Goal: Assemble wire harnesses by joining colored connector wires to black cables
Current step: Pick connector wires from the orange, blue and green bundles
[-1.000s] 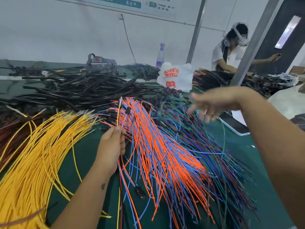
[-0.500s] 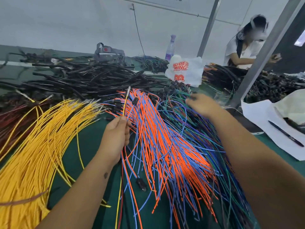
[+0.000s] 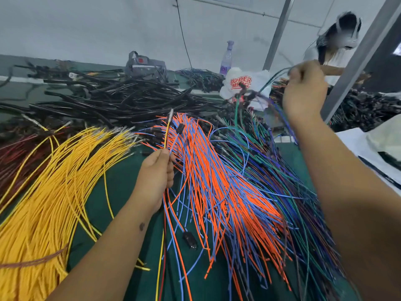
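The green tabletop (image 3: 121, 181) in front of you carries everything, and most of it is buried under wire. Across its far side sprawls the heap of black cables (image 3: 112, 101), stretching from the left edge to the middle. On your left lies the thick fan of yellow wires (image 3: 50, 192), its metal-tipped ends pointing away from you toward the black cables. In the centre runs the orange and blue bundle (image 3: 217, 181), and just beside it on the right the green, blue and purple wires (image 3: 293, 192) spread out toward the near edge. A strip of dark red wires (image 3: 15, 153) shows at the far left, beyond the yellow ones.

Behind the bundles, a white plastic bag (image 3: 240, 83) with red lettering sits near a clear bottle (image 3: 226, 59), and a grey device (image 3: 145, 66) rests on the black cables. Another person (image 3: 338, 40) sits at the far right, behind a slanted metal post (image 3: 360, 57).

Your left hand (image 3: 156, 177) is closed around a small group of wires, a yellow wire (image 3: 167, 131) with a metal terminal rising upright from the fist. Your right hand (image 3: 303, 92) is raised above the tabletop, its fingers pinching a green wire (image 3: 237, 109) whose connector end hangs blurred above the pile.
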Tool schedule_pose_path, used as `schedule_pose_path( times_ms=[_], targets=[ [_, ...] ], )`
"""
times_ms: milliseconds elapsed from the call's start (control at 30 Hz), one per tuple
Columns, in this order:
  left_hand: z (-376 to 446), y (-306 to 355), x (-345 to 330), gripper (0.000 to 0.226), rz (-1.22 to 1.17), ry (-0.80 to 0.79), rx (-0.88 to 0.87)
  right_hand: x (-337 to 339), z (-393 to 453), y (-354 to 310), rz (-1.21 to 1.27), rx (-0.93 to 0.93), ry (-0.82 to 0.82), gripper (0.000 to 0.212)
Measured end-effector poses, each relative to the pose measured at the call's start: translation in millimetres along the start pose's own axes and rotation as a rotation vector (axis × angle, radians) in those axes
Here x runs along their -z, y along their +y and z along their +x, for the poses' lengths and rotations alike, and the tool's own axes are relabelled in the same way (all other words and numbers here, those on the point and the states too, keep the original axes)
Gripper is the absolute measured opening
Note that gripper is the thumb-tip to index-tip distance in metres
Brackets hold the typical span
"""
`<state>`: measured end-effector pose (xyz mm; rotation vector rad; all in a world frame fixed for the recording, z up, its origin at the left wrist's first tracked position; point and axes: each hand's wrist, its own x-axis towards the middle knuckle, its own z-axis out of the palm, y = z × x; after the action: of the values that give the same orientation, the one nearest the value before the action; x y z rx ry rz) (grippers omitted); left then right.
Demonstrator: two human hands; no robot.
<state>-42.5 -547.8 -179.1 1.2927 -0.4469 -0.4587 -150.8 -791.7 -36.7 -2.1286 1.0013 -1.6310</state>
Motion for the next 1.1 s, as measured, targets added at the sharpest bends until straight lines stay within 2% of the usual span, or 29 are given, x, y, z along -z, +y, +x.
schedule_pose_path(
  times_ms=[67, 100, 133, 167, 200, 267, 300, 333, 367, 400, 500, 600, 667, 733, 800, 867, 900, 1000, 1067, 1100],
  targets=[
    [-0.3, 0.0, 0.7, 0.036, 0.002, 0.001, 0.001, 3.7, -0.1, -3.9, 0.061, 0.046, 0.077, 0.025],
    [-0.7, 0.0, 1.0, 0.036, 0.003, 0.003, 0.003, 3.8, -2.4, -2.4, 0.01, 0.067, 0.026, 0.024],
    [-1.1, 0.2, 1.1, 0.036, 0.002, 0.004, 0.004, 2.9, -4.3, 1.3, -0.094, 0.091, -0.101, 0.022],
    [-1.3, 0.3, 1.2, 0.036, 0.003, 0.005, 0.003, 1.7, -6.3, 5.7, -0.227, 0.091, -0.314, 0.019],
    [-1.6, 0.3, 1.1, 0.036, 0.005, 0.003, 0.002, 0.6, -9.7, 9.1, -0.353, 0.049, -0.596, 0.016],
    [-2.1, 0.5, 1.7, 0.036, 0.009, -0.002, 0.0, -0.6, -19.6, 12.3, -0.556, -0.125, -1.157, 0.013],
    [-2.4, 0.5, 2.2, 0.035, 0.009, -0.004, 0.0, -2.1, -24.4, 14.1, -0.615, -0.201, -1.324, 0.012],
    [-2.5, 0.4, 2.2, 0.035, 0.01, -0.004, 0.0, -4.3, -28.3, 15.8, -0.648, -0.233, -1.388, 0.012],
    [-2.7, 0.3, 2.5, 0.036, 0.012, -0.003, 0.001, -7.9, -30.1, 18.1, -0.648, -0.218, -1.361, 0.014],
    [-2.7, 0.3, 2.3, 0.036, 0.015, 0.001, 0.002, -11.2, -29.8, 21.0, -0.632, -0.172, -1.26, 0.016],
    [-2.3, -0.1, 2.3, 0.035, 0.02, 0.017, 0.003, -17.0, -24.1, 25.7, -0.517, -0.002, -0.753, 0.019],
    [-1.7, -1.0, 2.4, 0.035, 0.012, 0.012, 0.001, -14.7, -24.3, 22.6, -0.095, 0.0, -0.409, 0.067],
    [-1.5, -1.3, 2.9, 0.035, 0.007, 0.005, -0.001, -12.4, -25.3, 26.8, -0.014, -0.031, -0.285, 0.073],
    [-1.0, -1.4, 3.1, 0.036, 0.013, -0.001, 0.003, -14.5, -24.5, 38.3, -0.146, -0.122, -0.353, 0.057],
    [-0.3, -1.5, 2.8, 0.037, 0.022, -0.001, 0.011, -20.0, -27.4, 52.0, -0.372, -0.208, -0.667, 0.043],
    [0.5, -1.4, 1.9, 0.036, 0.017, 0.002, 0.012, -22.3, -39.1, 66.7, -0.489, -0.271, -1.004, 0.052],
    [0.8, -1.3, 1.4, 0.036, 0.012, 0.005, 0.01, -22.8, -46.3, 73.0, -0.521, -0.298, -1.1, 0.059],
    [1.1, -1.2, 0.3, 0.036, -0.002, 0.008, 0.005, -22.3, -56.6, 78.2, -0.621, -0.322, -1.209, 0.071],
    [0.8, -1.4, 0.6, 0.036, 0.002, 0.007, 0.005, -20.6, -51.9, 69.8, -0.667, -0.282, -1.188, 0.066],
    [0.6, -1.3, 0.9, 0.036, 0.002, 0.008, 0.003, -19.2, -48.2, 63.7, -0.671, -0.241, -1.118, 0.056]
  ],
)
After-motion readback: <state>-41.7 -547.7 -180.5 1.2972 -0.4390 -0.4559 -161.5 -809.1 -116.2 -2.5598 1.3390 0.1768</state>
